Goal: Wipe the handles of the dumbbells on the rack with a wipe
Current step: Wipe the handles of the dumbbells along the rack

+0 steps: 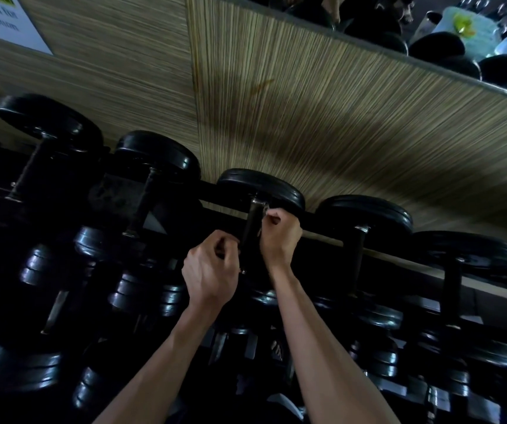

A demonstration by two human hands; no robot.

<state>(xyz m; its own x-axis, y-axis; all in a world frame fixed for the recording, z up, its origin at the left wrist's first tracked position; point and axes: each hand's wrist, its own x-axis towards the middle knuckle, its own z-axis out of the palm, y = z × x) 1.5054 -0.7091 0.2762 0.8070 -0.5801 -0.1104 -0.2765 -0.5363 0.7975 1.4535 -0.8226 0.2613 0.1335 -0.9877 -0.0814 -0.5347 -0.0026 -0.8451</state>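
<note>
A row of black dumbbells lies on the top tier of the rack (331,218). The middle dumbbell (261,186) has a dark handle (250,231) between my two hands. My right hand (279,234) curls its fingers at the handle's right side, near the upper collar. My left hand (211,273) curls at the handle's lower left end. Whatever the fingers hold is too dark to make out; no wipe shows plainly.
More dumbbells sit left (154,157) and right (365,215) on the top tier, and several smaller ones fill the lower tiers (142,295). A wood-grain wall (307,117) stands right behind the rack, with a mirror (460,35) above it.
</note>
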